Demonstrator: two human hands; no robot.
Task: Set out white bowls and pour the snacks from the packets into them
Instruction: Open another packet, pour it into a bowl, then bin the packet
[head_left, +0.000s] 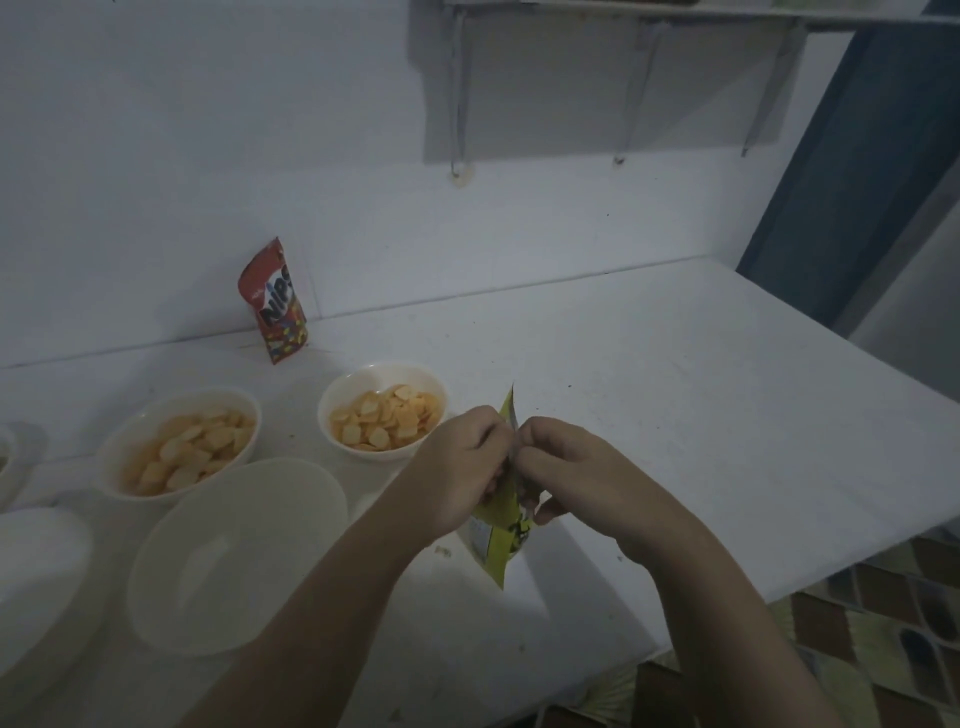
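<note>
Head view shows left hand (457, 462) and right hand (566, 467) pinching the top seam of a light, crinkly yellow-green foil snack packet (498, 535), probably best gripped there.

Smooth, slightly glossy ceramic-looking finish on the round white bowls: the empty near bowl (236, 558) and the two holding pale orange crackers (179, 447) (383, 410). Dry, matt surface on the crackers. Shiny crinkled plastic film on the yellow-green snack packet (501, 540), pinched at its top edge between left hand (457, 467) and right hand (566, 473). Glossy film too on the red upright packet (274, 300). Matt, faintly speckled white desk (675, 415). Flat painted white wall (208, 156). Dull metal brackets (460, 104) under the shelf.
</note>
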